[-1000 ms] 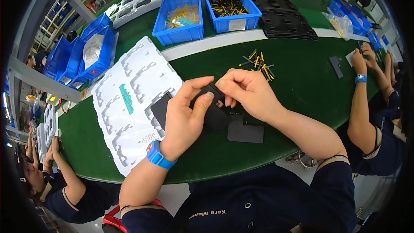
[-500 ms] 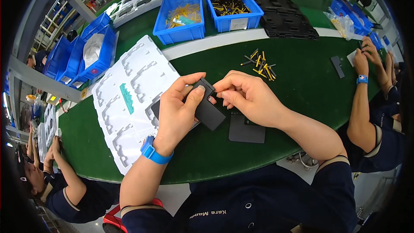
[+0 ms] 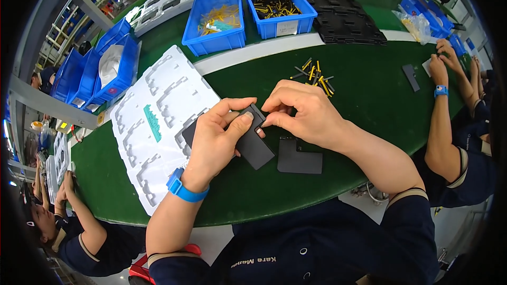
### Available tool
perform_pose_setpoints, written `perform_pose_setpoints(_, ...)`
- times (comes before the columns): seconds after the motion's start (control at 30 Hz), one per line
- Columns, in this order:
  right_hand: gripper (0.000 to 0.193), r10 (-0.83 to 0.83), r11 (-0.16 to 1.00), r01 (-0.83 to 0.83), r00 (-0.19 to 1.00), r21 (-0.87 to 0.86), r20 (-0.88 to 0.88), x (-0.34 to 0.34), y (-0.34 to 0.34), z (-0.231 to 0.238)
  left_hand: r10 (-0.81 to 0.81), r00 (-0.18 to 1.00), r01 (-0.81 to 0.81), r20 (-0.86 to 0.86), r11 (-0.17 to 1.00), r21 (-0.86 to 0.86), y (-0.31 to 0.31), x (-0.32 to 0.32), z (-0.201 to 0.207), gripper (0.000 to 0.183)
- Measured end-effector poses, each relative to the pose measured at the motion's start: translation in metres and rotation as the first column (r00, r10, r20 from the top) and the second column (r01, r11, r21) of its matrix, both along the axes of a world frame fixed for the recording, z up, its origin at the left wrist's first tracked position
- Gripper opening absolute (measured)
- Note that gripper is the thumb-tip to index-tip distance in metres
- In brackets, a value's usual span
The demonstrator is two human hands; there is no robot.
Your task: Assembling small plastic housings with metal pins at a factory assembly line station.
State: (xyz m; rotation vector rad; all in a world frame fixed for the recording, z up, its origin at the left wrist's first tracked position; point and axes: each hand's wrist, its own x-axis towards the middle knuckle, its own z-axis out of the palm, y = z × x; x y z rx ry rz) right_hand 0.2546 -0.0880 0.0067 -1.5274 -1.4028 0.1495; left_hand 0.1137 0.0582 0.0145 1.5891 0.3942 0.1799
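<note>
My left hand (image 3: 219,134) grips a flat black L-shaped piece (image 3: 256,148), with the thumb on its upper face. At the inner corner of that piece, the thumb and forefinger of my right hand (image 3: 303,111) are pinched together. Whatever lies between those fingertips is too small to make out. A second black L-shaped piece (image 3: 300,159) rests on the green table below my right hand. Beyond the right hand is a loose pile of short black and yellow strips (image 3: 317,76).
A white moulded tray (image 3: 166,92) with a teal strip (image 3: 152,123) on it lies to the left; a dark piece shows partly behind my left hand. Blue bins (image 3: 214,47) of small parts and a black tray (image 3: 343,16) stand farther back. Co-workers sit on both sides.
My right hand has lifted slightly and its fingers have curled at the piece's notch, baring more of the second L-shaped piece. My left hand keeps its hold. The view has shifted a little.
</note>
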Motion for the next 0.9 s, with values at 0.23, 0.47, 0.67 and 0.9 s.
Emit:
perform_pose_setpoints(0.23, 0.012, 0.064, 0.933, -0.236, 0.851, -0.271, -0.522, 0.01, -0.003, 0.012, -0.029, 0.999, 0.031, -0.017, 0.994, 0.106, -0.004, 0.0, 0.0, 0.026)
perform_pose_setpoints(0.47, 0.014, 0.018, 0.901, -0.339, 0.651, -0.269, -0.759, 0.01, -0.001, 0.009, -0.095, 0.995, 0.098, -0.031, 0.988, 0.12, -0.007, 0.0, 0.011, 0.038)
perform_pose_setpoints(0.67, 0.013, -0.023, 0.931, -0.266, 0.636, -0.248, -0.771, -0.001, 0.001, 0.004, -0.061, 0.994, 0.035, 0.088, 0.963, 0.267, -0.01, 0.0, 0.002, 0.046)
perform_pose_setpoints(0.9, 0.015, -0.034, 0.947, -0.206, 0.699, -0.247, -0.715, -0.004, 0.0, 0.007, 0.013, 0.992, -0.056, 0.126, 0.936, 0.348, -0.012, -0.001, 0.0, 0.035)
